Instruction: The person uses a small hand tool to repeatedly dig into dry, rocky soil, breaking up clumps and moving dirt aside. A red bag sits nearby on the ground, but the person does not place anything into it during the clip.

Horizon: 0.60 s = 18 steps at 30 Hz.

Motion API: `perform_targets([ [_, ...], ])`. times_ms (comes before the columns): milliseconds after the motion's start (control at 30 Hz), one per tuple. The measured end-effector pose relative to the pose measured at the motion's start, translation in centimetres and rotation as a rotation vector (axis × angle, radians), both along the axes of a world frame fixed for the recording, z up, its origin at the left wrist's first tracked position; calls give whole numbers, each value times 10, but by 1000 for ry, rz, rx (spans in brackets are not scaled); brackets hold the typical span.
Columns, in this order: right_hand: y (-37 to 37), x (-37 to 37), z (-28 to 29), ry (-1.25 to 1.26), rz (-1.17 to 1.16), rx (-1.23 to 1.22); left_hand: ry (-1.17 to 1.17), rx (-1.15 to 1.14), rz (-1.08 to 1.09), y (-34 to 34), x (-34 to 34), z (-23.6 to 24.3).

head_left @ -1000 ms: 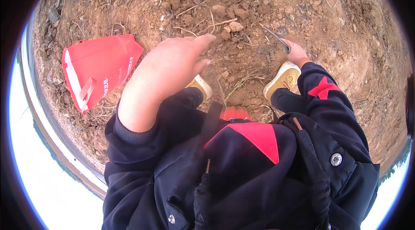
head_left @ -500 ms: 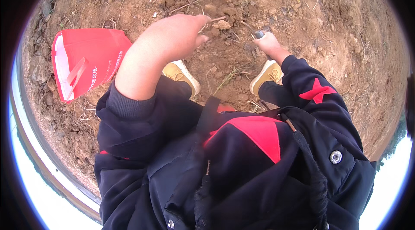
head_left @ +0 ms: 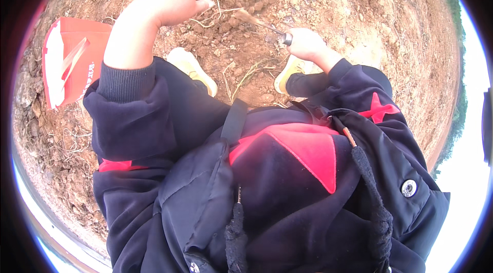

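Observation:
My left hand (head_left: 177,2) hovers over the loose soil on the far left, thumb and fingers apart. Thin pale roots (head_left: 218,8) lie next to its fingertips; I see nothing clearly gripped there. My right hand (head_left: 306,44) is closed round a small hand trowel (head_left: 250,18). Its dark handle collar shows at my fist, and a thin shank runs to a soil-brown blade that points left toward my left hand. The blade is slightly blurred, with crumbly dug earth (head_left: 241,42) just beneath it.
A red bag (head_left: 77,75) with a white opening lies on the ground at the left. My yellow shoes (head_left: 192,70) stand apart, with a tuft of dry grass (head_left: 246,75) between them. Clods and dry roots cover the surrounding ground.
My left hand has moved left and farther away, off the soil where its fingers were. The trowel's blade has come up into sight, pointing left. The whole view has shifted slightly.

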State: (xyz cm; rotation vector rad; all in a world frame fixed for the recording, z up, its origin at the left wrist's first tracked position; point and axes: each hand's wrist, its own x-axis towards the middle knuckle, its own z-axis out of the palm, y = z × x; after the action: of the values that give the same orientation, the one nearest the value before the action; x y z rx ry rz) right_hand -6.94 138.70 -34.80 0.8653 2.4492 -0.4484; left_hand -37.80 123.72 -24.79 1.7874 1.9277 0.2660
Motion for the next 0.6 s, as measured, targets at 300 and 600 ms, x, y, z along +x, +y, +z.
perform_targets([
  [300,49,-10,13,-203,46,-107,64,-225,-46,13,8,19],
  [600,26,-21,-77,-172,157,-84,50,87,-77,25,14,0],
])
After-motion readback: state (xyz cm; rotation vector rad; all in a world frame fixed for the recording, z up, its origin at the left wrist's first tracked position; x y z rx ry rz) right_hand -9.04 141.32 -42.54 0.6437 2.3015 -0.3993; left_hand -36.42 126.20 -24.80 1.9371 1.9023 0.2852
